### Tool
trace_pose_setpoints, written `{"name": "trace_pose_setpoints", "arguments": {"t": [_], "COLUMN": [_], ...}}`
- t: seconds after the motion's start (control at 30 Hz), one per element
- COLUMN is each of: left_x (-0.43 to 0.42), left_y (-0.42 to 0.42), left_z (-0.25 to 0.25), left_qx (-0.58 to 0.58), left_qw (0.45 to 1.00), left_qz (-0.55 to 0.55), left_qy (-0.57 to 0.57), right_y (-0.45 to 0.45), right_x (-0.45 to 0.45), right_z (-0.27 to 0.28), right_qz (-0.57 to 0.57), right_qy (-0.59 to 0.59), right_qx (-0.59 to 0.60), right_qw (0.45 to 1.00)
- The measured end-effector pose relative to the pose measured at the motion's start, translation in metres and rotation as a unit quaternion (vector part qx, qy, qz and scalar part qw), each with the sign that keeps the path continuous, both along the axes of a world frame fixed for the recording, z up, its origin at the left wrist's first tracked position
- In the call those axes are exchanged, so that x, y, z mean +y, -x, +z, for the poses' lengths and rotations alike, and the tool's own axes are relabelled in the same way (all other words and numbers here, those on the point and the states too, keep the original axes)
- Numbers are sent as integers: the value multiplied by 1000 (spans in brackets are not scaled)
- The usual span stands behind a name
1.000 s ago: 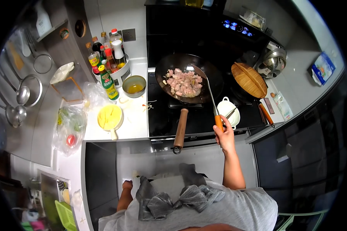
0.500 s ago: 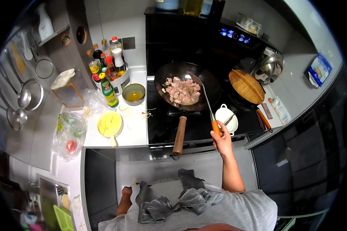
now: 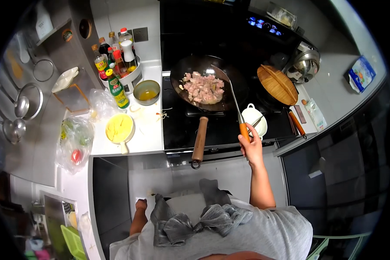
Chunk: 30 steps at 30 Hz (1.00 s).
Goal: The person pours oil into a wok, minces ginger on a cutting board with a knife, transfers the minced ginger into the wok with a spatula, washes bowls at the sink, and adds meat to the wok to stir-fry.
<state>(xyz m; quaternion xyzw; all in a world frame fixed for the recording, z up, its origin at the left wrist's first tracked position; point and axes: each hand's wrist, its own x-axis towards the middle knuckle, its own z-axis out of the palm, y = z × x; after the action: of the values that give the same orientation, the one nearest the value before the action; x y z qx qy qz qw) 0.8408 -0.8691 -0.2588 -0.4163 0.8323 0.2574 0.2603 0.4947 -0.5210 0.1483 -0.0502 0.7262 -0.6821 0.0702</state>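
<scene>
My right hand is wrapped round the orange wooden handle of a long metal wok spatula. Its far end reaches into the dark wok, beside chopped pinkish meat. The wok's wooden handle points toward me, with no hand on it. A white two-eared dish with a dark utensil across it sits just beyond my right hand. My left hand hangs low by my side, small and dim, near the counter's dark cabinet; its fingers do not show clearly.
Left counter: yellow-filled bowl, bowl of liquid, green-labelled bottle, a plastic bag of vegetables and a bottle rack. A wooden lid covers the right burner, near a metal kettle. Strainers hang left.
The view has tilted down slightly, so the counter and stove sit higher in frame. My right hand keeps hold of the spatula; the meat in the wok has shifted slightly.
</scene>
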Motion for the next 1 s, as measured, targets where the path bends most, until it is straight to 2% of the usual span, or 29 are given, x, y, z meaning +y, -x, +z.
{"name": "trace_pose_setpoints", "arguments": {"t": [0.07,0.17,0.2,0.23,0.27,0.33,0.37,0.4,0.47,0.5,0.53,0.57,0.63,0.73,0.77,0.83,0.93,1.0], "left_x": [-4,-6,-3,0,2,-8,-4,5,15,22,46,61,91,122,127,135,141,141], "left_y": [-2,-8,-3,5,15,34,47,69,116,143,165,185,214,243,249,258,258,256], "left_z": [-17,-27,-16,0,17,8,21,48,95,135,200,241,314,369,375,381,378,375], "left_qx": [-1,28,25,24,23,81,156,230,341,304,343,352,355,342,343,358,363,362], "left_qw": [1000,998,998,1000,999,996,987,968,929,915,856,830,754,601,601,703,700,696], "left_qz": [-14,-54,-53,-13,27,-32,36,103,117,145,201,176,131,107,108,72,98,97], "left_qy": [-1,1,-2,-12,-21,-18,-15,-12,-89,-224,-331,-395,-537,-714,-714,-611,-607,-612], "right_y": [-1,7,15,23,30,32,33,34,26,28,29,32,43,62,69,85,93,95], "right_x": [2,13,21,30,36,42,46,48,42,39,37,32,17,-12,-19,-22,-30,-30], "right_z": [2,5,10,18,29,76,96,115,152,155,157,155,140,100,87,52,41,35], "right_qz": [-1,8,9,30,51,97,131,164,204,213,221,221,224,182,170,133,107,81], "right_qy": [-8,-127,-129,-241,-346,-426,-474,-521,-578,-595,-612,-613,-674,-685,-675,-643,-628,-583], "right_qx": [-3,49,46,146,243,210,229,247,233,254,275,275,276,279,291,321,319,325], "right_qw": [1000,991,990,959,905,875,840,801,755,732,708,707,648,648,657,682,702,740]}}
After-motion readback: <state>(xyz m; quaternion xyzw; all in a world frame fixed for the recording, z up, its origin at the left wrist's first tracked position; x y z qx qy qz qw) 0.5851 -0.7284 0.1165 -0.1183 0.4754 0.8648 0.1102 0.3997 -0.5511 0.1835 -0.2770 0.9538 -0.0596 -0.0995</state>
